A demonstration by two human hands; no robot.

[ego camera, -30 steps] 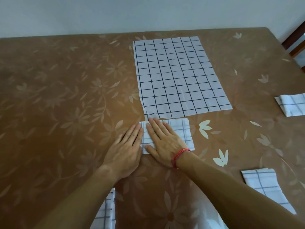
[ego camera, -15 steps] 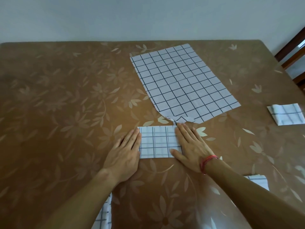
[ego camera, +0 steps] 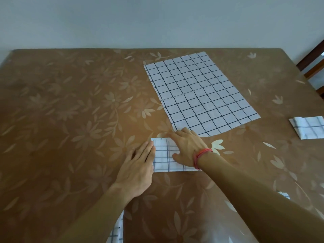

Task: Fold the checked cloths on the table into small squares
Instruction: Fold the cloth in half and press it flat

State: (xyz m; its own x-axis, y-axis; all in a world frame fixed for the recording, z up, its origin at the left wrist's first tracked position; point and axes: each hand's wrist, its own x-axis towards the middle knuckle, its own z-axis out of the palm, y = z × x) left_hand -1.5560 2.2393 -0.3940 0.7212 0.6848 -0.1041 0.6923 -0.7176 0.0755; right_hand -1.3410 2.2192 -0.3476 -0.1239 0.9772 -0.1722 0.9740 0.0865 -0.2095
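A brown flower-patterned counter carries the cloths. The left hand lies flat, fingers straight and together, touching the left edge of a folded checked cloth. The right hand presses flat on that cloth, fingers together. Just beyond lies an unfolded checked cloth; far right lies another folded cloth.

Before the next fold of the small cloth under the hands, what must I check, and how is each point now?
1. Left hand flat at the left edge of the folded cloth: ok.
2. Right hand pressing on it: ok.
3. Its right edge aligned: cannot tell, the wrist covers it.
4. Right hand apart from the unfolded cloth: cannot tell.
5. Already square: not ok, looks wider than deep.
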